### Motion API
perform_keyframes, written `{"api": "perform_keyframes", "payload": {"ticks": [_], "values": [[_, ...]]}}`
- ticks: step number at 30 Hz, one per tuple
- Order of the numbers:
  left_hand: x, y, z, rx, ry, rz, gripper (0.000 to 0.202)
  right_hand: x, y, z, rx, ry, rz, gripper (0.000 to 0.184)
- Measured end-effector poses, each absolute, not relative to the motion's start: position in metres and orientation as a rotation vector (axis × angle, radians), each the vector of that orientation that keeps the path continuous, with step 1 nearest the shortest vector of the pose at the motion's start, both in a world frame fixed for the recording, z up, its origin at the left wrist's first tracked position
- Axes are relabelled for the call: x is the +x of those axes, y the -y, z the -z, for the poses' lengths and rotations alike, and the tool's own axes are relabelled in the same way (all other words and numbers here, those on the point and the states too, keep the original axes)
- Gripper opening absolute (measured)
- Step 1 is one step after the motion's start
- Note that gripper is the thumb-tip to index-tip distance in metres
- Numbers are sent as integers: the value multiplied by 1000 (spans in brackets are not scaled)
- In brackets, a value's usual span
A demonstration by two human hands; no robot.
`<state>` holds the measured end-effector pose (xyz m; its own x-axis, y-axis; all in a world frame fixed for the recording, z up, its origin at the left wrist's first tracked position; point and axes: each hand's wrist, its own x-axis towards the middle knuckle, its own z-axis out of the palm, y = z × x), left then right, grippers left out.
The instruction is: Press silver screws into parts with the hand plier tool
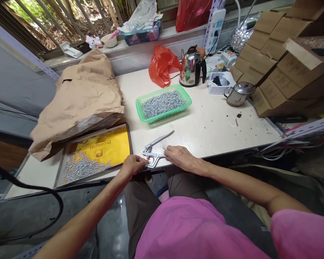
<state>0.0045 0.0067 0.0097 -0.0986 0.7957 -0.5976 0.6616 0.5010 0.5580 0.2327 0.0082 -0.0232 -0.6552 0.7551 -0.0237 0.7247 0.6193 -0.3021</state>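
Observation:
A silver hand plier-type tool (153, 157) with a coil spring lies near the table's front edge, its upper handle spread away from the lower one. My right hand (181, 157) is closed over the end of the lower handle, palm down. At the tool's head, my left hand (134, 164) pinches with thumb and forefinger beside a small red part. Whatever sits between those fingertips is too small to make out. Left of it, a shallow tray (129, 138) holds many slim metal pieces (82, 167) on a yellow sheet (116, 145). Farther back, a green basket (164, 117) holds more small metal pieces (163, 104).
A large brown paper bag (83, 93) leans over the tray. Behind the basket are a red plastic bag (162, 66) and a steel kettle (190, 68). At right stand a lidded metal pot (239, 95), a white container (217, 88) and stacked cardboard boxes (288, 75).

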Motion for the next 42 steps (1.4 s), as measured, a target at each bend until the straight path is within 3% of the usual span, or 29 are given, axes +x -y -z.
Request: {"api": "perform_keyframes", "payload": {"ticks": [6,8,11,13,34,39,42], "values": [[4,-2,-7,1036,-1775,-257,43,238,-16,17,-1186,2777,-446,14],[4,0,-7,969,-1772,-278,44,241,-26,12,-1155,2749,-403,33],[4,0,-6,931,-1768,-286,44,242,-42,9,-1179,2723,-367,80],[4,-1,-7,928,-1770,-278,43,239,-51,8,-1198,2766,-369,91],[6,4,-9,957,-1781,-244,46,233,-44,9,-1190,2745,-443,51],[20,21,-15,1854,-1977,-261,27,233,-41,12,-1150,2715,-433,50],[34,17,-12,2346,-1760,-243,28,233,-40,11,-1134,2687,-445,51]]}}
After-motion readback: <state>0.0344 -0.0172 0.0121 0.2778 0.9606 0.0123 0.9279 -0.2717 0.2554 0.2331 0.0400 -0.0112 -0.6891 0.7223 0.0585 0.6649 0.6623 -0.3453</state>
